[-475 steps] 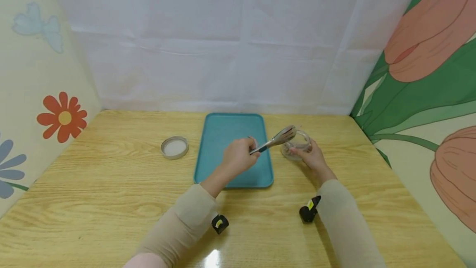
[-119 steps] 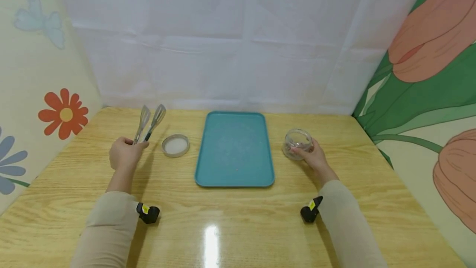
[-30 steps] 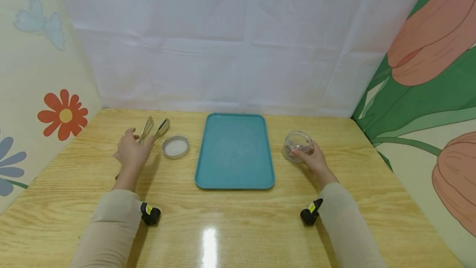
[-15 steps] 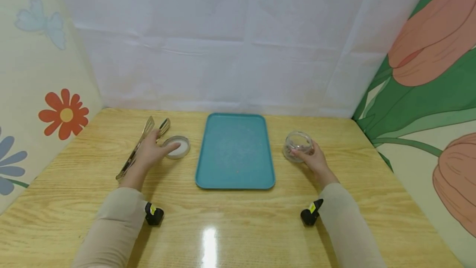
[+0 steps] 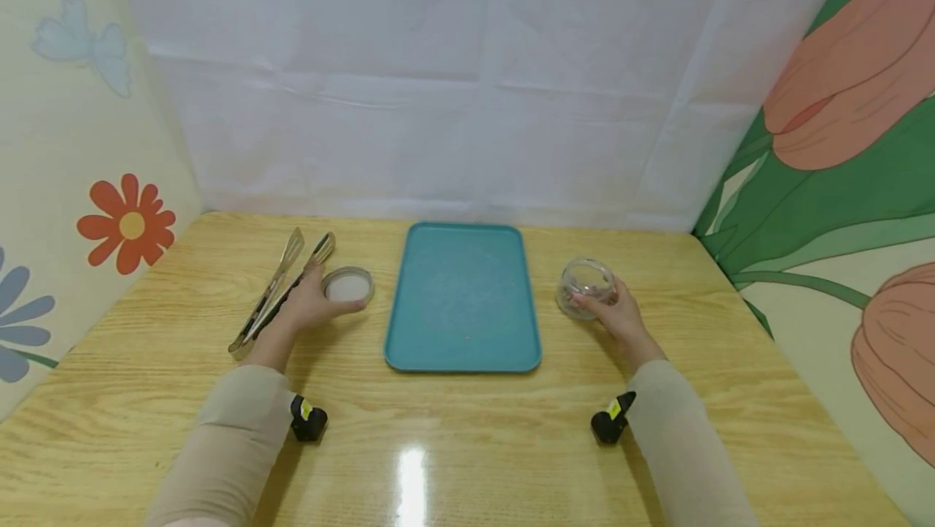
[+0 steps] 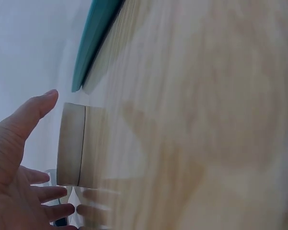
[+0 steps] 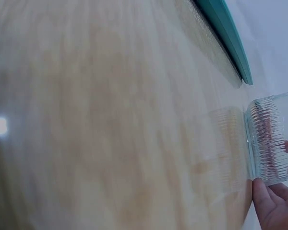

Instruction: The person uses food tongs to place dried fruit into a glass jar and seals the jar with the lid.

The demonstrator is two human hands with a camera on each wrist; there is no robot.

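My left hand (image 5: 312,306), thumb and fingers spread apart, reaches around the near side of a round lid (image 5: 349,287) lying on the table. In the left wrist view the lid (image 6: 71,143) sits between the thumb and the other fingers, with a gap showing below the thumb. Just left of that hand lie metal serving tongs (image 5: 291,248), their arms partly apart and slotted heads pointing away. A small open glass jar (image 5: 588,274) stands on the right with my right hand (image 5: 622,317) gripping its side. Through its ribbed glass (image 7: 269,129), dark reddish contents show.
A teal tray (image 5: 462,300) lies between the lid and the jar, with a tiny speck on it. Black wrist cameras (image 5: 308,420) hang from both sleeves. A white sheet (image 5: 438,105) closes off the back, with flower-painted panels (image 5: 131,226) at the sides.
My left hand, which held the tongs over the jar and later at the left, has laid them on the table, let go and moved right to the lid. The right hand keeps holding the jar.
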